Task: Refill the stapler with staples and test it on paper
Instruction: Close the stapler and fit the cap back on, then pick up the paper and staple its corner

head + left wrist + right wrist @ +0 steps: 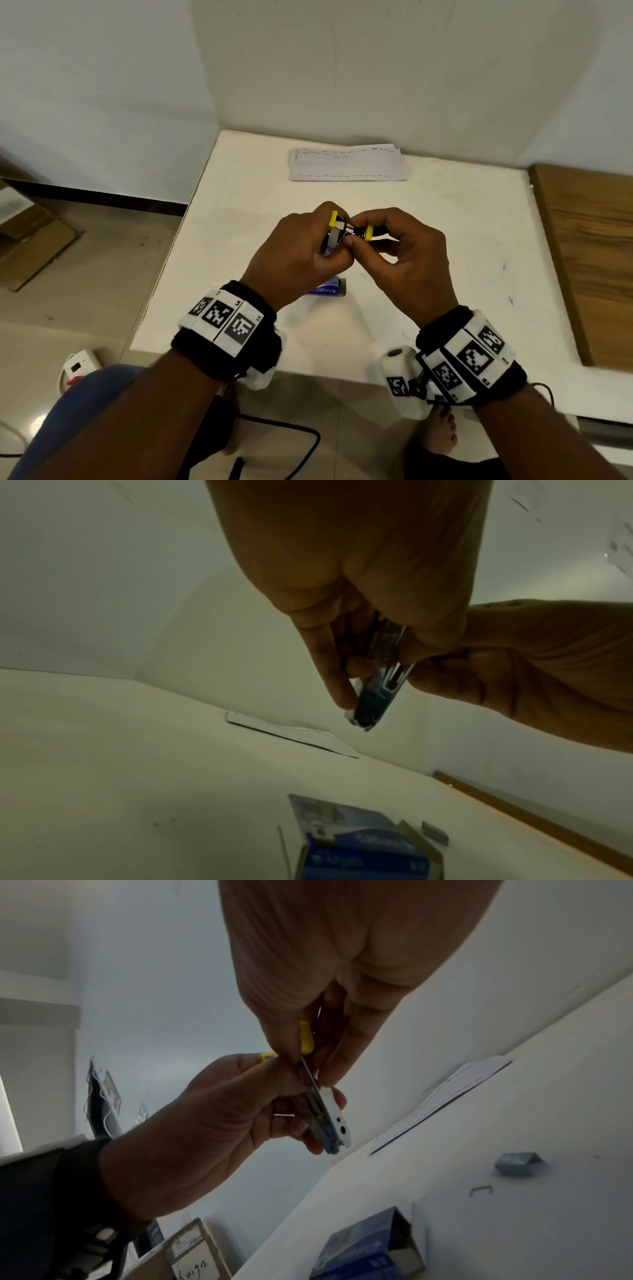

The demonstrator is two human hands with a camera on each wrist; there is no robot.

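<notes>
A small stapler (342, 231) with yellow caps and a white base (334, 1118) is held in the air over the white table (445, 240). My left hand (334, 245) grips its body from the left. My right hand (354, 236) pinches its metal top part beside a yellow cap (306, 1037). Below the hands lies an open blue staple box (329, 289), also seen in the wrist views (359, 845) (366, 1245). A short staple strip (519, 1164) and one loose staple (481, 1191) lie on the table. Folded paper (349, 162) with rows of staples lies at the back.
A wooden board (589, 257) adjoins the table on the right. White walls close the far side. Cardboard boxes (27, 246) and a power strip (78, 368) sit on the floor at the left, and a black cable (291, 428) runs under the table's near edge.
</notes>
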